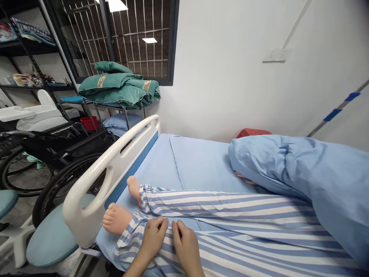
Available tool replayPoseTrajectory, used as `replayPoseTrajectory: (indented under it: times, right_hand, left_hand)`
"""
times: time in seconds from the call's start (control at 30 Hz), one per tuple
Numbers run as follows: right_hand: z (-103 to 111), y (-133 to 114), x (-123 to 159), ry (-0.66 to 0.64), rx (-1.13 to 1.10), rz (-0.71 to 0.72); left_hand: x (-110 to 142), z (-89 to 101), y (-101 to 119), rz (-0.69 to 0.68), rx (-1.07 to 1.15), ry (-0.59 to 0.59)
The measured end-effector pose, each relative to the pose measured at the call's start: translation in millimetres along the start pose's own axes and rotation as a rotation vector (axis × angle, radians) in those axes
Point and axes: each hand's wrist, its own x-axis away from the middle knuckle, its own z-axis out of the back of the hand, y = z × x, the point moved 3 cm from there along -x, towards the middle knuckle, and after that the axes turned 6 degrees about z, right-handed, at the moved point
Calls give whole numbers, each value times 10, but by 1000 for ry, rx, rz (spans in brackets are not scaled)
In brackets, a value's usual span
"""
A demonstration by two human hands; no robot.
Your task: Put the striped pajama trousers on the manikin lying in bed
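Note:
A manikin's legs in blue-and-white striped trousers (230, 209) lie along the bed, with the bare near foot (117, 220) and far foot (133, 189) toward the footboard. My left hand (154, 236) is closed, thumb against curled fingers, on the near trouser leg above the ankle. Beside it, a small gap to the right, my right hand (186, 244) is closed in the same way on that leg. Both seem to pinch the cloth, though the fingertips partly hide it. A blue quilt (288, 165) covers the upper body; fingers (245, 178) of the manikin show from under its edge.
The white footboard (95, 173) rises at the left end of the blue-sheeted bed (198, 157). Beyond it stand a wheelchair (66, 154) and a pale blue stool seat (54, 240). Folded green bedding (121, 88) rests below the window; a red object (252, 132) sits behind the bed.

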Motion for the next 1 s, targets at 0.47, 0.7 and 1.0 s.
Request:
replayPoseTrajectory:
  times: [0.47,0.7,1.0]
  right_hand:
    - [87,-92,1,29,114,35]
    - [134,-148,25,72,92,48]
    - [63,-137,28,115,133,43]
  left_hand:
    - [91,37,147,-31,-31,90]
    - [151,151,297,-109,165,42]
    - [86,49,5,-94,-494,140]
